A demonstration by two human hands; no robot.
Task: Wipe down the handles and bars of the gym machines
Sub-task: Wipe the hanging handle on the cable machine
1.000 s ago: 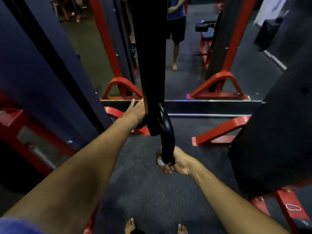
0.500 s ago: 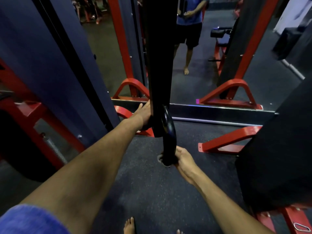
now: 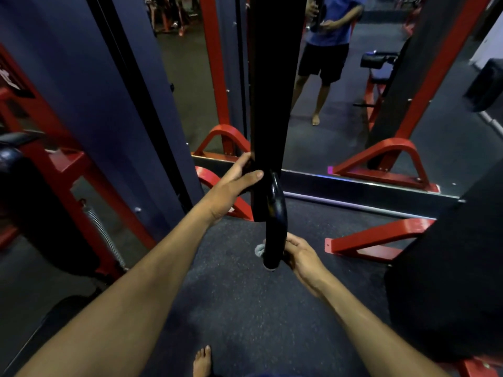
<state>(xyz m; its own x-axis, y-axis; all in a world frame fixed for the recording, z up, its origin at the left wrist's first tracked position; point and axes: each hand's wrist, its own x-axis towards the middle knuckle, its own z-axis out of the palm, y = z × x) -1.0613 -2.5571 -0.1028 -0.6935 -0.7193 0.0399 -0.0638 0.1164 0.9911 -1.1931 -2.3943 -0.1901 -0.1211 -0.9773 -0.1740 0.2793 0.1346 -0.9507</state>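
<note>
Head view. A flat black bar (image 3: 275, 85) hangs down the middle of the frame, in front of a floor mirror (image 3: 340, 137). From its lower end a curved black handle (image 3: 275, 224) arcs down toward the dark speckled floor (image 3: 245, 308).

Left hand (image 3: 234, 183): wrapped on the left edge of the bar just above the handle's top; thumb lies across the bar's near face, fingers go behind it. Grip is closed on the bar.

Right hand (image 3: 302, 254): at the handle's lower end, on its right side. Fingers curl round the handle tip. A small light grey cloth (image 3: 260, 250) shows to the left of the tip and below it, pressed against the handle; most of the cloth is hidden behind the handle. Grip is clamped on handle and cloth together.

Surroundings: red machine frames (image 3: 381, 238) stand right and left of the handle; a dark blue upright panel (image 3: 81, 104) fills the left side, with a coil spring (image 3: 103, 235) near its base. One bare foot (image 3: 202, 361) is at the bottom edge. The mirror shows a person in blue shirt and dark shorts.
</note>
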